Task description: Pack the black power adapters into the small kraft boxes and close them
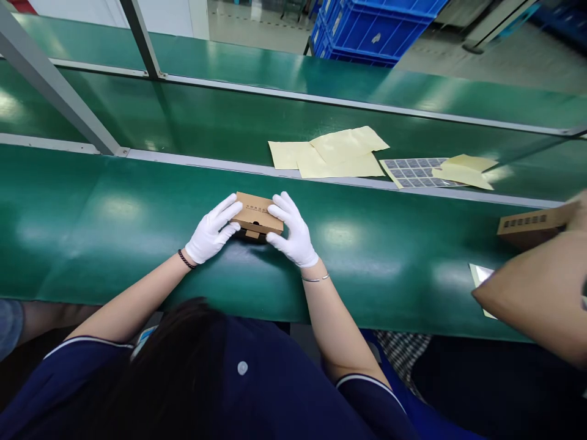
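Note:
A small brown cardboard box with dark print on its lid sits between my two white-gloved hands, over the green work surface. Its front flap hangs slightly out below the lid edge, so the lid looks not fully closed. My left hand grips the box's left end, fingers on top and thumb at the front. At the right end, my right hand has its fingers over the lid and its thumb near the lower front corner. The undersides of the box are hidden.
Plain yellowish sheets lie beyond the metal rail, beside a sheet of dark labels. To the right, a co-worker's arm reaches in near another cardboard box. Blue crates stand behind. A grey post rises at left.

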A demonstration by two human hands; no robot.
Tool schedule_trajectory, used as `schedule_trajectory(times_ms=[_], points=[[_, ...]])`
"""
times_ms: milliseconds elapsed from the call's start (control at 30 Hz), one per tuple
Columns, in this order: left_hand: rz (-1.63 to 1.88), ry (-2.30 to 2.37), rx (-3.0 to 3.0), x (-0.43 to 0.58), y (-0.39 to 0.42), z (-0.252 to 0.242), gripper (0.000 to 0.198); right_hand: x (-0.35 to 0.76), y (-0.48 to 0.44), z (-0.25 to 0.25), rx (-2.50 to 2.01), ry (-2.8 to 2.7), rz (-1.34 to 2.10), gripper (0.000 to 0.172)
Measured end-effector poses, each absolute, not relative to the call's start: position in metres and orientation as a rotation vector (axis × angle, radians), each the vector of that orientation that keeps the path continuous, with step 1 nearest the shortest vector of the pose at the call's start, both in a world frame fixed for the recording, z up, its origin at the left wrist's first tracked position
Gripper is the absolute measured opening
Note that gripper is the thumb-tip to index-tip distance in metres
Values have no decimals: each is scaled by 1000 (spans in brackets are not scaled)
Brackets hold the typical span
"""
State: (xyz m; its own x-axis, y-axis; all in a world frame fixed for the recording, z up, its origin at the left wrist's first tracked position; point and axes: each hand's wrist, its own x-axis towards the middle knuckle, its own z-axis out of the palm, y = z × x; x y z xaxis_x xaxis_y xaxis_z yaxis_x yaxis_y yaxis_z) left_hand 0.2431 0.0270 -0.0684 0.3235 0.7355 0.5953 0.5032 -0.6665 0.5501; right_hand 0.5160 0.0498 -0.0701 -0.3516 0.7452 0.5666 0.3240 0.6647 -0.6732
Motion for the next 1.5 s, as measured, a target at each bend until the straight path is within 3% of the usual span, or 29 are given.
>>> schedule_trajectory(times_ms=[67,200,300,367,533,800,900,1067,1233,1367,1500], points=[[1227,1158,2250,249,31,-68,55,512,46,-73,-834,-1940,463,55],[1230,1281,1900,269,28,-75,91,505,41,-76,-853,-1903,392,44],[1246,1307,1599,284,18,-84,97,502,40,-77,-858,-1867,363,43],[1295,1377,1495,289,7,-88,90,500,40,-77,-877,-1846,352,44],[1365,1638,1759,289,-24,-80,50,494,39,-78,-914,-1812,310,42],[1148,1458,2209,275,-32,-63,14,496,34,-77,-827,-1871,185,28],[1244,1410,2315,264,-24,-66,15,496,31,-80,-812,-1887,112,30],[1277,1163,2561,243,16,-68,43,502,32,-86,-825,-1957,99,28],[1035,1074,2622,233,44,-66,18,505,31,-80,-1008,-2173,65,37],[1004,1084,2481,236,44,-63,16,496,27,-71,-1024,-2288,-38,40],[1019,1082,2395,239,41,-61,18,488,25,-73,-1026,-2300,-89,29]])
